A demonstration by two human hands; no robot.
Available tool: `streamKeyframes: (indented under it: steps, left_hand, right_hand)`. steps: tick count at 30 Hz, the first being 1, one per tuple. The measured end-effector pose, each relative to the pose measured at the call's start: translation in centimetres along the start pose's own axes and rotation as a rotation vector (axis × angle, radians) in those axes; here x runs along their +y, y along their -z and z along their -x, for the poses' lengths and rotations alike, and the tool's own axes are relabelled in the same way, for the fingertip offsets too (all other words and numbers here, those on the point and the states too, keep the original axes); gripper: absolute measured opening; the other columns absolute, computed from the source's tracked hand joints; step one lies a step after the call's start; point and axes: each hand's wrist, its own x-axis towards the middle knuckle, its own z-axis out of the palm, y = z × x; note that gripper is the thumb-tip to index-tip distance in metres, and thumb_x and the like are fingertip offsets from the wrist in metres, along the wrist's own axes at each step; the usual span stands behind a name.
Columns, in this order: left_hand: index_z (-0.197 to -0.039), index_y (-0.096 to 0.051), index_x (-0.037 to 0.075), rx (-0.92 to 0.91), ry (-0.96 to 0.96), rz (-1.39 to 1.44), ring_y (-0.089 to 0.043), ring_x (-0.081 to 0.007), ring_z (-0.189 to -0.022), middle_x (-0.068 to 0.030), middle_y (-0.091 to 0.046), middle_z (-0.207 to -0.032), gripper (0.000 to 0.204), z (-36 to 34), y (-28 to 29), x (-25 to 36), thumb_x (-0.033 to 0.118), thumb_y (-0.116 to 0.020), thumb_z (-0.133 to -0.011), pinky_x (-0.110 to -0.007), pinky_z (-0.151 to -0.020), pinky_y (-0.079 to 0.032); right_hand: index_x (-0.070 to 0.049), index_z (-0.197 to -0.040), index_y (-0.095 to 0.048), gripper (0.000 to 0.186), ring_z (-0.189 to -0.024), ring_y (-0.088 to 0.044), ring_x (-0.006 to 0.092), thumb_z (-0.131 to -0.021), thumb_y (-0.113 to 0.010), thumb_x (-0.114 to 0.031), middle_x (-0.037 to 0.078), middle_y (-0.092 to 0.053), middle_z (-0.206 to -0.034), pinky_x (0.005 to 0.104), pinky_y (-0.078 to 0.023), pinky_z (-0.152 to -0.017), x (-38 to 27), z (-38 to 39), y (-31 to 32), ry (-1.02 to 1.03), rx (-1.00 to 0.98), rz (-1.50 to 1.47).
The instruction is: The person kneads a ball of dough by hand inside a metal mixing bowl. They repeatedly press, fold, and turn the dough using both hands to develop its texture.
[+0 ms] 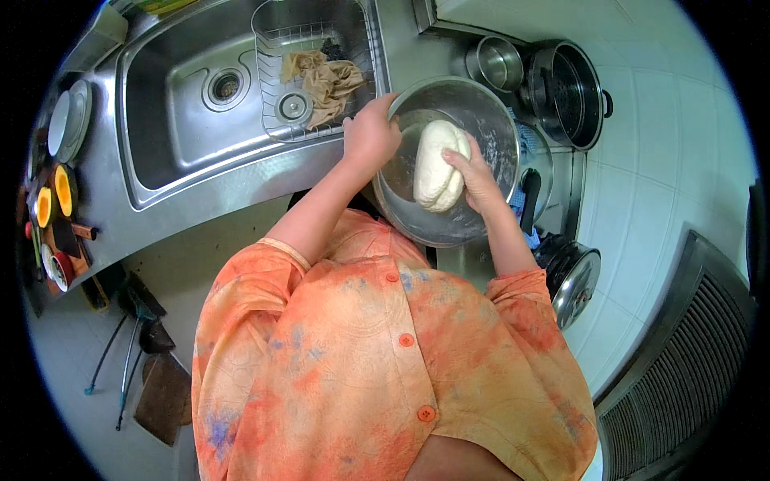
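Observation:
A thick, folded piece of white dough (437, 164) is inside a wide metal bowl (437, 231). My right hand (477, 175) wraps round the dough's right side, thumb on top and fingers hidden behind it. My left hand (372, 136) is closed on the bowl's left rim, near the sink edge. Smears of flour or dough mark the bowl's inner wall. Whether the dough touches the bowl's bottom, I cannot tell.
Left of the bowl lies a steel sink (176, 152) with a wire basket holding a crumpled tan cloth (329, 84) and a strainer. Pots (565, 96) stand behind right. Cut squash (64, 191) and plates (70, 120) sit far left. A lidded pan (576, 284) is at right.

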Motion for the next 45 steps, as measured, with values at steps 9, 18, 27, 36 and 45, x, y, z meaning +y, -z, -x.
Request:
streamKeyframes:
  steps: [9, 18, 27, 36, 45]
  left_hand:
    - [-0.124, -0.059, 0.01, 0.003, -0.029, 0.058, -0.06, -0.0347, -0.108, -0.0133, -0.064, -0.117, 0.041, 0.6, 0.1, 0.0, 0.011, -0.056, -0.083, -0.054, -0.093, -0.04]
    - [-0.12, -0.06, 0.01, 0.052, -0.086, 0.054, -0.061, -0.036, -0.104, -0.0157, -0.065, -0.113, 0.038, 0.8, -0.3, -0.6, 0.012, -0.057, -0.082, -0.054, -0.09, -0.041]
    - [-0.12, -0.061, 0.01, 0.014, -0.069, -0.004, -0.062, -0.036, -0.1, -0.0154, -0.066, -0.109, 0.038, 0.5, 0.2, -0.1, 0.012, -0.059, -0.083, -0.054, -0.09, -0.041]
    - [-0.12, -0.061, 0.012, 0.06, -0.029, 0.033, -0.064, -0.033, -0.099, -0.0131, -0.068, -0.105, 0.038, 0.7, -0.2, 0.0, 0.011, -0.06, -0.082, -0.054, -0.089, -0.042]
    - [-0.118, -0.062, 0.013, 0.004, -0.073, -0.035, -0.064, -0.034, -0.097, -0.0141, -0.069, -0.102, 0.038, 0.9, 0.0, 0.3, 0.009, -0.057, -0.08, -0.054, -0.087, -0.042]
  right_hand:
    - [-0.005, -0.135, -0.047, 0.058, -0.134, -0.038, 0.0329, -0.088, -0.061, -0.036, 0.018, -0.045, -0.14, 0.0437, -0.031, -0.11, 3.8, -2.6, -0.1, 0.426, 0.122, 0.601]
    - [-0.009, -0.094, -0.073, 0.042, -0.109, -0.058, 0.0313, -0.091, -0.052, -0.045, 0.014, -0.066, -0.108, 0.0491, -0.041, -0.092, 1.7, -4.4, -7.2, 0.246, 0.406, 1.124]
    - [-0.001, -0.088, -0.073, 0.057, -0.105, -0.059, 0.0372, -0.096, -0.042, -0.048, 0.02, -0.066, -0.103, 0.0487, -0.046, -0.086, 1.3, -8.7, -7.0, -0.014, 0.489, 1.016]
    - [-0.011, -0.087, -0.068, 0.024, -0.08, -0.056, 0.0316, -0.083, -0.067, -0.035, 0.012, -0.058, -0.083, 0.0449, -0.044, -0.075, -1.5, 4.4, -2.6, 0.561, 0.119, 0.878]
    - [-0.017, -0.093, -0.069, 0.021, -0.099, -0.058, 0.0263, -0.074, -0.072, -0.028, 0.004, -0.063, -0.103, 0.0391, -0.044, -0.089, 2.8, 2.5, -5.1, 1.117, 0.129, 1.175]
